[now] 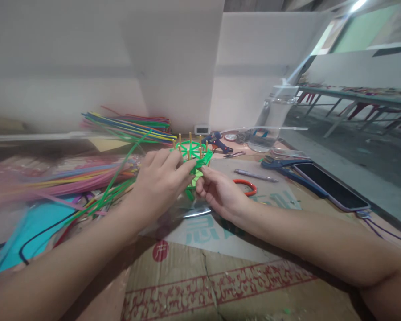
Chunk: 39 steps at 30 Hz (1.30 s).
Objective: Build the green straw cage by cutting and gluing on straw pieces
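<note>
Between my hands stands a small round green frame (191, 146) with spokes across its top and several upright wooden sticks. My left hand (165, 171) curls over its left and front side, with the thumb reaching across the front. At the right front edge, my right hand (218, 189) pinches a green strip (205, 158) against the frame with thumb and forefinger. My palms and fingers hide the lower front of the frame. Just beneath my hands lie scissors with an orange handle (254, 187); their blade (197, 213) points left.
Coloured craft stems (130, 125) lie at the back left, with more in clear plastic bags (63, 178). A blue glue gun (220, 141) and a small digital clock (202, 129) sit behind. To the right are a pen (255, 175), blue-handled pliers (287, 171), a phone (330, 185) and a clear bottle (274, 111).
</note>
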Each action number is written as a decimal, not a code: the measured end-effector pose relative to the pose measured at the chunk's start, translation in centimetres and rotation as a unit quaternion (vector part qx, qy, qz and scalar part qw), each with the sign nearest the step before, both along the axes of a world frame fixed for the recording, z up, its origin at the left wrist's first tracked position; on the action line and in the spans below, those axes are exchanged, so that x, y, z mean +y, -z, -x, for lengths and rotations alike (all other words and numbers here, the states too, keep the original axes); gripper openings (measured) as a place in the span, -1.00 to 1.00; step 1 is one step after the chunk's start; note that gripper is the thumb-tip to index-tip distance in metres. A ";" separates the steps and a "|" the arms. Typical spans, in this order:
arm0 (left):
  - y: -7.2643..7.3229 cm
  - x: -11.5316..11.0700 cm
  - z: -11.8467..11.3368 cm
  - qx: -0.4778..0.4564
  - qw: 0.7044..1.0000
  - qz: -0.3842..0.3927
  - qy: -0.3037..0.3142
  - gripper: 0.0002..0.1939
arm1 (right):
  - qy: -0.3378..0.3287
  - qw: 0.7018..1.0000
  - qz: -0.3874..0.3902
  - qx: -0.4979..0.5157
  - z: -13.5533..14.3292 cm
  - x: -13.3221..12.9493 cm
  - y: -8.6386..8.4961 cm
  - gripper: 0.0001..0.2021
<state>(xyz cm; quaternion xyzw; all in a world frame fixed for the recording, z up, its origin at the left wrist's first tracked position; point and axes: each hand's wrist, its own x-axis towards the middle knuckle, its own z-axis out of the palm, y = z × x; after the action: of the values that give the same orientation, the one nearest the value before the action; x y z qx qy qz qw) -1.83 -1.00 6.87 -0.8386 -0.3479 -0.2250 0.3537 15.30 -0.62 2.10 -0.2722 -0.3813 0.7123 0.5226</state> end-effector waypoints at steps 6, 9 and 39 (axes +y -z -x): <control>0.0 0.0 -0.1 0.004 1.000 -0.017 0.000 -0.79 | -0.011 1.000 0.005 0.006 0.0 0.0 0.0 -0.72; 0.2 0.1 -0.1 0.004 1.000 -0.021 0.003 -0.79 | -0.015 1.000 0.006 0.010 0.0 0.1 0.2 -0.73; -3.7 1.2 2.6 -0.192 0.973 0.123 0.023 -0.68 | 0.023 0.988 -0.038 -0.149 -1.5 -0.6 -0.4 -0.63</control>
<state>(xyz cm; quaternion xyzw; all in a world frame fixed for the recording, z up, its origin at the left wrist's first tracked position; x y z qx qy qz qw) -4.40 0.22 10.52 -0.8246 -0.4151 -0.3453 0.1688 16.78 -1.23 2.49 -0.3644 -0.4754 0.6363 0.4861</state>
